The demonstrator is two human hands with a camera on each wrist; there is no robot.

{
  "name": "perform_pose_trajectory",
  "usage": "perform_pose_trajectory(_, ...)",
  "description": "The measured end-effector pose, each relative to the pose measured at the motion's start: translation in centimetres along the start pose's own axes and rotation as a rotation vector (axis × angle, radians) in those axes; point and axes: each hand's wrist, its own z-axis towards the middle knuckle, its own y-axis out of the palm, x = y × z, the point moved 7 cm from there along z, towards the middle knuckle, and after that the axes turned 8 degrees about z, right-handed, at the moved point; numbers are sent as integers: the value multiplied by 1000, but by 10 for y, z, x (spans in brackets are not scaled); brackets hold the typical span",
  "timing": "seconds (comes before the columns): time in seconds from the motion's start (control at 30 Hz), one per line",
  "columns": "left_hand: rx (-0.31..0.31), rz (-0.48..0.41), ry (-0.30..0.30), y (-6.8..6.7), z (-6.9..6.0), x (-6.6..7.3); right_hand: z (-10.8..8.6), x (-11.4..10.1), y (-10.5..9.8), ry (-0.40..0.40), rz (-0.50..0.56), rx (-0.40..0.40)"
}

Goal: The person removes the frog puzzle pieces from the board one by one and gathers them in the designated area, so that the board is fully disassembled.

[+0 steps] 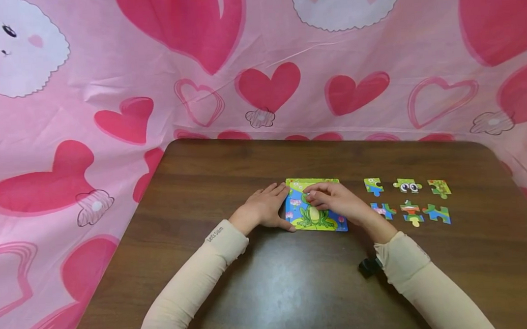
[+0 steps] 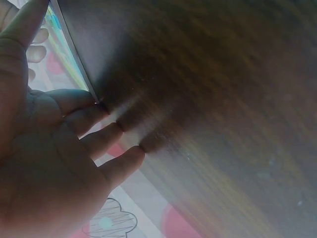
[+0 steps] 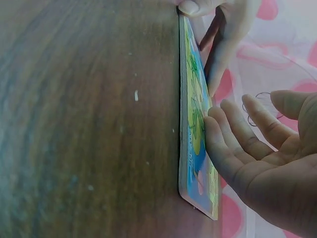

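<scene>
A square frog puzzle board (image 1: 315, 221), green and blue, lies flat on the brown table. Along its left edge rests my left hand (image 1: 266, 206), fingers spread, thumb near the board's lower left corner. The left wrist view shows the left hand's fingertips (image 2: 141, 148) touching the tabletop. Over the board's upper right part is my right hand (image 1: 335, 200), hiding some of the picture. In the right wrist view the right hand (image 3: 267, 153) has loosely bent fingers, thumb apart, with nothing visible between them. Its little-finger side is at the board's surface (image 3: 198, 144).
Several loose puzzle pieces lie in two rows right of the board, among them one with two eyes (image 1: 407, 186) and a blue-green corner piece (image 1: 438, 214). A small black object (image 1: 368, 268) is by the right wrist. Pink heart-patterned cloth (image 1: 222, 101) hangs behind the table (image 1: 272, 296).
</scene>
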Motion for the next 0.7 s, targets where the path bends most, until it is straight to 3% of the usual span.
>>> perform_pose_trajectory(0.7, -6, 20, -2, 1, 0, 0, 1, 0, 2, 17, -109, 16)
